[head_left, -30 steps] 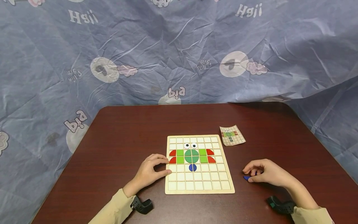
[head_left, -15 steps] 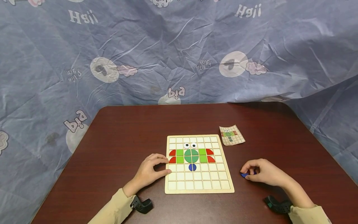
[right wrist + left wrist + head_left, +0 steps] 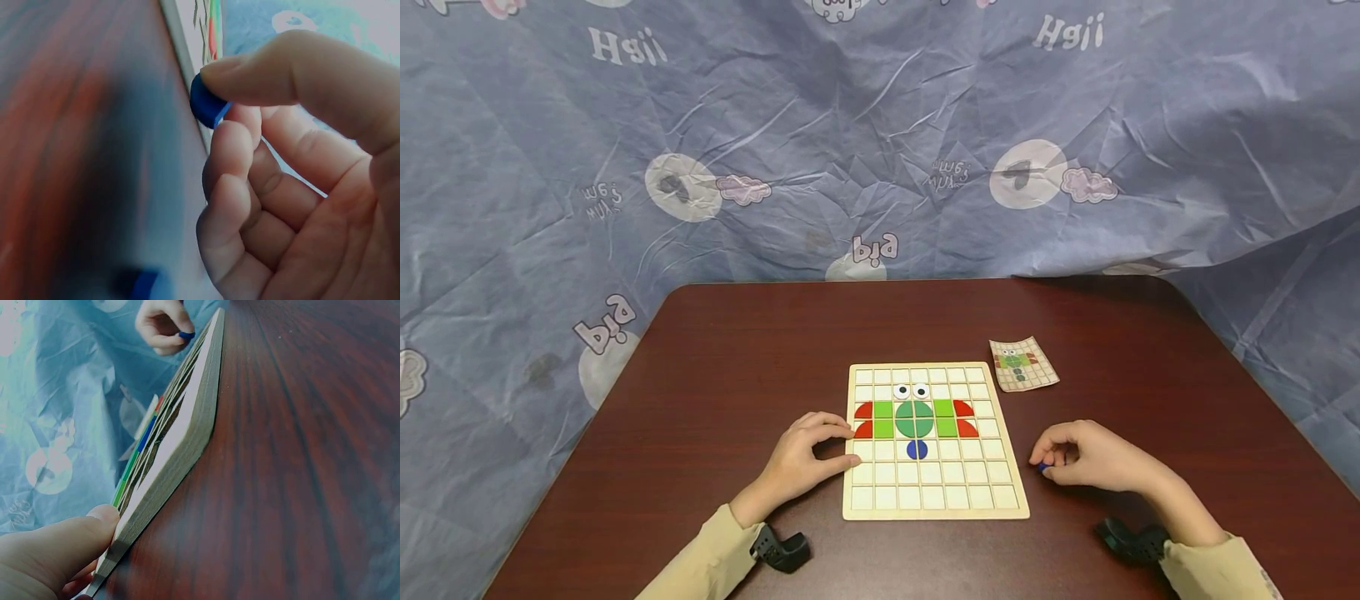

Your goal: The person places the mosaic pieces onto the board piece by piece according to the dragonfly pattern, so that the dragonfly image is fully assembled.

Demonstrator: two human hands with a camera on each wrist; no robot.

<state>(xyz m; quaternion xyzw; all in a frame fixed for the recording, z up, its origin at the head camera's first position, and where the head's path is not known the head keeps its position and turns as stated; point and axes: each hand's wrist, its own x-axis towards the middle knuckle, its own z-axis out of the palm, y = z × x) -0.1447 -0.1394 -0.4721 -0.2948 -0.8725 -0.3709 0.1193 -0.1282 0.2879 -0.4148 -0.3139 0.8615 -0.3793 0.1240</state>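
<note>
Close up, right hand (image 3: 300, 181) pinches blue piece (image 3: 206, 103) — mostly hidden overhead.

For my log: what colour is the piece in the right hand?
Blue; the piece pinched in the right hand shows best in the right wrist view.

I see a small pattern card (image 3: 1023, 364) lying on the dark table (image 3: 737, 350), with a crumpled blue printed sheet (image 3: 850, 142) behind.
</note>
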